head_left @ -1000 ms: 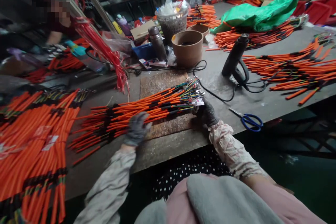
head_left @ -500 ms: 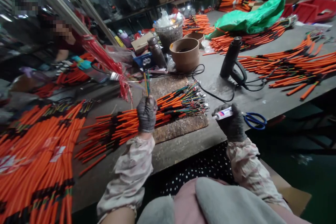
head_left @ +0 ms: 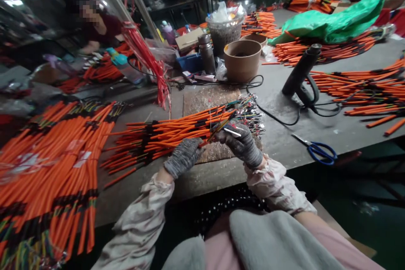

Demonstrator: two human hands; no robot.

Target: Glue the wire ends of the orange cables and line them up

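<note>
The person's 2 hands are working close together over the near edge of a brown board point(head_left: 205, 98) on the counter point(head_left: 209, 176). The left hand point(head_left: 184, 157) is pinching a thin cable point(head_left: 203, 144) between thumb and fingers, with the other fingers curling in. The right hand point(head_left: 242, 142) is closing around a white item point(head_left: 232, 132), and its fingertips are meeting the cable's wires point(head_left: 222, 120); exactly how those fingers are gripping is too small to tell. Holding the cable from 2 sides is probably steadying it, since such a limp strand would otherwise be sagging.

Behind the hands, a bundle of orange cables point(head_left: 174, 128) is lying across the board, its metal-tipped ends all pointing right. That alignment is likely making single cables easier to pick out, and the board is perhaps sparing the counter.

To the right, a heat gun point(head_left: 299, 74) is standing nozzle up, seemingly so that the tip is staying clear of the counter and the nearby cables point(head_left: 367, 88). Blue-handled scissors point(head_left: 310, 145) are lying near the front edge, presumably within reach of the right hand. Red strips point(head_left: 147, 57) are hanging beyond the left hand, apart from the bundle.
</note>
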